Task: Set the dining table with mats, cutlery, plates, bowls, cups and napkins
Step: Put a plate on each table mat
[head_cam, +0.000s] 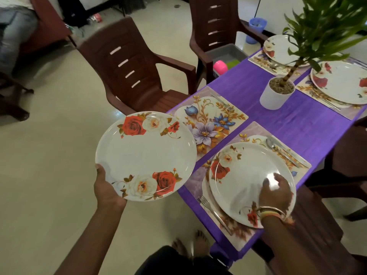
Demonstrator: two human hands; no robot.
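My left hand (106, 187) grips the near rim of a white rose-patterned plate (146, 155), holding it in the air left of the purple table (309, 124). My right hand (275, 192) rests with spread fingers on a second rose plate (246, 181), which lies on the nearest floral mat (200, 175). A fork (213, 212) lies left of that plate, a spoon and knife (284, 150) on its far side. The floral mat beside it (210, 122) carries only a fork (222, 102). Two more plates (341, 84) (280, 47) sit on far mats.
A potted plant in a white pot (276, 95) stands mid-table. Brown plastic chairs (135, 70) (216, 26) line the table's left side; another (321, 231) is under my right arm. A grey tub (226, 53) with a pink cup (220, 67) sits on one chair. My bare feet (190, 243) are below.
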